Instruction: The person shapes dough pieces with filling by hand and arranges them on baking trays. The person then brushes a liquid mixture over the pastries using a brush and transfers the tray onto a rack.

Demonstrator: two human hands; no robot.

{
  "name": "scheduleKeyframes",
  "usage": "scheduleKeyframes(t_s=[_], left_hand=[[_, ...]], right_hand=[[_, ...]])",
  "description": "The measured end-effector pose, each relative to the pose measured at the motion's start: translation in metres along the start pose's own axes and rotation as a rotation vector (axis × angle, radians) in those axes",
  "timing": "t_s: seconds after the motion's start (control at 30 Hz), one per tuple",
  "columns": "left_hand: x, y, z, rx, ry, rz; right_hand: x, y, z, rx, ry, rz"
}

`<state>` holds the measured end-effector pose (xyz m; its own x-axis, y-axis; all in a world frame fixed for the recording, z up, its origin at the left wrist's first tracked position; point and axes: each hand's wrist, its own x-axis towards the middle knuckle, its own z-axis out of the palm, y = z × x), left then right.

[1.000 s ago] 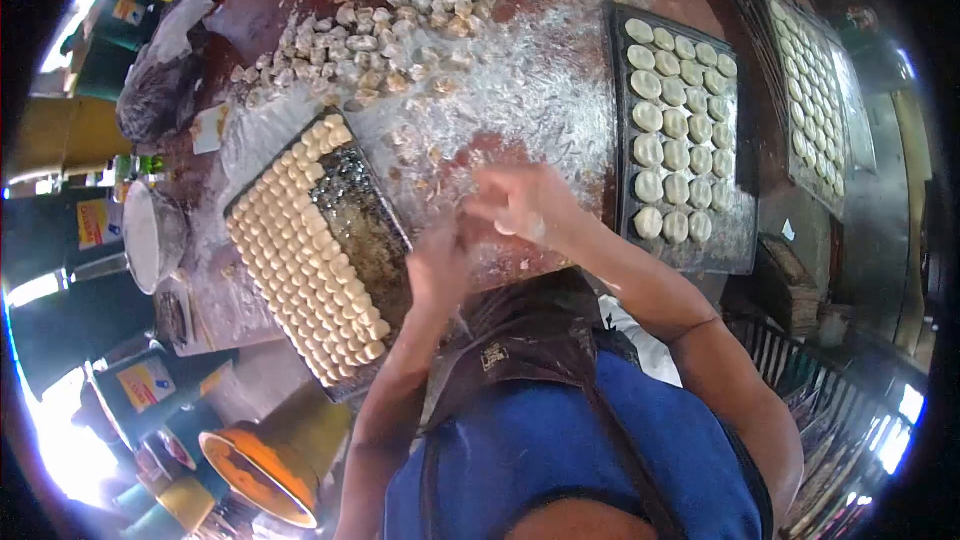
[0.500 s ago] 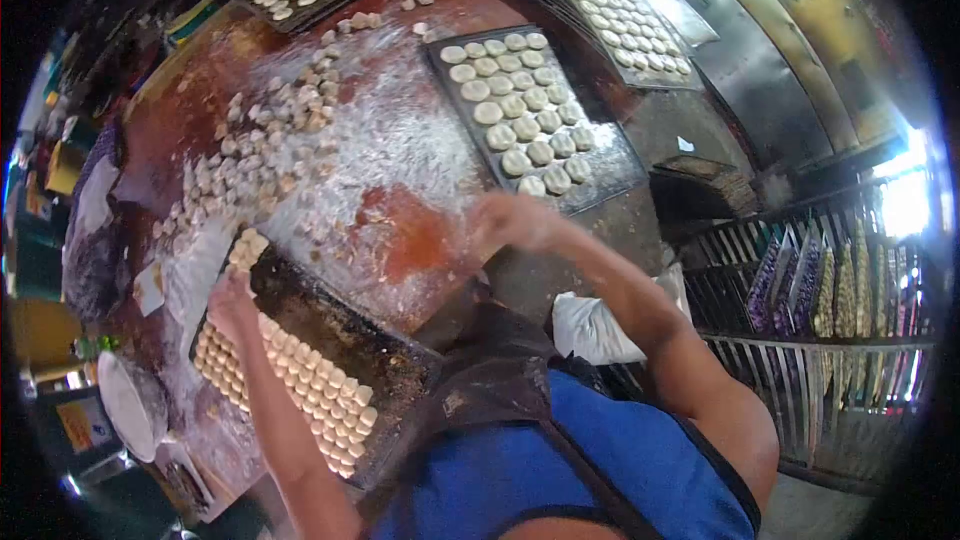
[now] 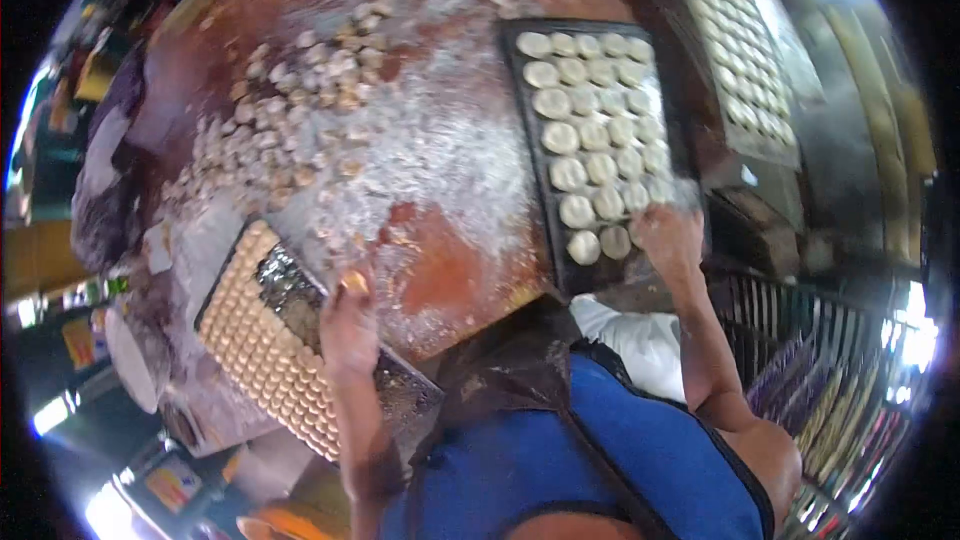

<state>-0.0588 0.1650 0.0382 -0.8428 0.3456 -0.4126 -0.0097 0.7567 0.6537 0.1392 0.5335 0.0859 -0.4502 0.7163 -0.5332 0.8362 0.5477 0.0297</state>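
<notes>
My left hand (image 3: 350,330) is over the red table by the small-piece tray's inner edge, with a small tan dough piece (image 3: 355,283) at its fingertips. Below and left of it, a dark baking tray (image 3: 405,380) bears close rows of small dough pieces (image 3: 270,340). My right hand (image 3: 670,240), slightly blurred, is closed at the near right corner of a second dark tray (image 3: 535,160). Rows of round flattened dough discs (image 3: 600,170) lie on that tray, and the hand is beside the nearest row. What its fingers hold is hidden.
Many loose dough lumps (image 3: 270,140) lie scattered over the floured table (image 3: 440,250). More disc-filled trays are stacked at the far right (image 3: 690,50). A white bag (image 3: 640,345) is by my right arm, near a slatted rack (image 3: 800,320). A round pale pan (image 3: 130,360) stands at the left.
My left hand has moved right, off the small dough pieces. My right hand has gone right and onto the disc tray. The view has turned, shifting the disc trays rightward.
</notes>
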Motion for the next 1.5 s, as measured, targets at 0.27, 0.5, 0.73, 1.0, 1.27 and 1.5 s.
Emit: scheduleKeyframes(t_s=[0.27,0.5,0.73,1.0,1.27,1.5], left_hand=[[-0.031,0.023,0.043,-0.774,0.051,-0.207],[-0.022,-0.035,0.032,-1.495,0.203,-0.287],[-0.05,-0.042,0.009,-0.987,-0.228,0.043],[-0.024,-0.03,0.038,-0.939,-0.312,0.152],[-0.016,-0.018,0.055,0.097,-0.004,0.631],[-0.012,0.008,0.092,-0.256,0.206,0.271]], right_hand=[[0.086,-0.319,0.068,0.424,0.576,-1.432],[-0.046,-0.282,0.074,0.626,0.117,-1.185],[-0.103,-0.216,0.101,0.853,-0.068,-0.943],[-0.132,-0.185,0.123,0.66,0.516,-0.93],[-0.055,-0.168,0.114,0.596,-0.022,-0.885],[0.006,-0.168,0.135,0.67,0.14,-1.204]])
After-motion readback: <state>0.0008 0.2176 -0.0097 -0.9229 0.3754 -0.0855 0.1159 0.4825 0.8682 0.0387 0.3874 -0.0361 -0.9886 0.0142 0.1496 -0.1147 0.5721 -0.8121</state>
